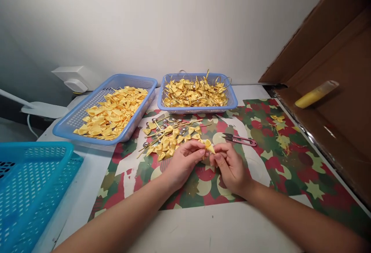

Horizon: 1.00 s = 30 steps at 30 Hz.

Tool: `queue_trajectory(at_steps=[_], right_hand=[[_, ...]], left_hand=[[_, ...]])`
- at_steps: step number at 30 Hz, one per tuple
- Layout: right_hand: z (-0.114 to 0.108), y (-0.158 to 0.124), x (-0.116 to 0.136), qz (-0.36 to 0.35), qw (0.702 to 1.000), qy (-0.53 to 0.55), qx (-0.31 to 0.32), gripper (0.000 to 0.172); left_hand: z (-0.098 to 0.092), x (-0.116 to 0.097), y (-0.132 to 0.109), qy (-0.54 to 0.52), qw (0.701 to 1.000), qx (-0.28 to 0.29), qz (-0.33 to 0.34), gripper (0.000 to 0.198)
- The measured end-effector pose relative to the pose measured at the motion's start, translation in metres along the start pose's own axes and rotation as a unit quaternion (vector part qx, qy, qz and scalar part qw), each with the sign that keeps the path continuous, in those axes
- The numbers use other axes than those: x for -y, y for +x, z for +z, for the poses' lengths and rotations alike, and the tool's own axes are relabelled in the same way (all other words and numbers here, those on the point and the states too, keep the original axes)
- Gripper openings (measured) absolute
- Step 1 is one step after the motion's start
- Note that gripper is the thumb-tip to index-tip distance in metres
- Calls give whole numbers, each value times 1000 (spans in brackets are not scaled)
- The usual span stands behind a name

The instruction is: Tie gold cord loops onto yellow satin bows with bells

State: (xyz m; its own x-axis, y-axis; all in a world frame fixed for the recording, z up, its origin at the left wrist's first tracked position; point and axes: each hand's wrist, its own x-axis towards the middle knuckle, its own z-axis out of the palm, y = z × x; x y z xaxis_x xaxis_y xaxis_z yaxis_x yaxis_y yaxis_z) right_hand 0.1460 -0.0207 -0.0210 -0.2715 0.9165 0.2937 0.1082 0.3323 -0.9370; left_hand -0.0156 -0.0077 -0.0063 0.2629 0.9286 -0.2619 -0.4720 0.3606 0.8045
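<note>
One yellow ribbon bow (209, 146) is pinched between the fingertips of the left hand (184, 162) and right hand (233, 168), seemingly to steady both ends above the patterned sheet (199, 199). Just beyond, loose bows (166, 144), gold cords (142, 152) and silver beads (145, 144) lie probably for easy reach, with thread snips (245, 141) handle-rightward. Farther back, the left blue basket (116, 142) and rear blue basket (197, 110) contain heaped yellow pieces (116, 108), likely to prevent scattering.

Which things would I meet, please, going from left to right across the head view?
Turquoise basket, left blue basket, left hand, small yellow fabric piece, right hand, yellow-and-clear tube.
</note>
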Motion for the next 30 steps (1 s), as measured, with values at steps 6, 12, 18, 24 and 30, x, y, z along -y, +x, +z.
queue_trajectory(at_steps=[6, 12, 18, 24, 30], right_hand=[[-3, -4, 1, -43, 998, -16, -30, 7], [-4, -1, 1, -56, 998, -34, -5, 9], [-6, 4, 7, -82, 993, -77, 29, 10], [-7, 2, 6, -77, 993, -94, 17, 11], [-7, 5, 9, -95, 983, -150, 50, 13]], left_hand=[[-6, -1, 2, 24, 999, -40, -28, 22], [-7, 0, 4, 6, 998, -50, -48, 24], [-12, 2, 4, 38, 998, 0, -46, 21], [-12, 2, 3, 44, 998, 8, -41, 18], [-10, -2, 4, -12, 997, 7, -72, 26]])
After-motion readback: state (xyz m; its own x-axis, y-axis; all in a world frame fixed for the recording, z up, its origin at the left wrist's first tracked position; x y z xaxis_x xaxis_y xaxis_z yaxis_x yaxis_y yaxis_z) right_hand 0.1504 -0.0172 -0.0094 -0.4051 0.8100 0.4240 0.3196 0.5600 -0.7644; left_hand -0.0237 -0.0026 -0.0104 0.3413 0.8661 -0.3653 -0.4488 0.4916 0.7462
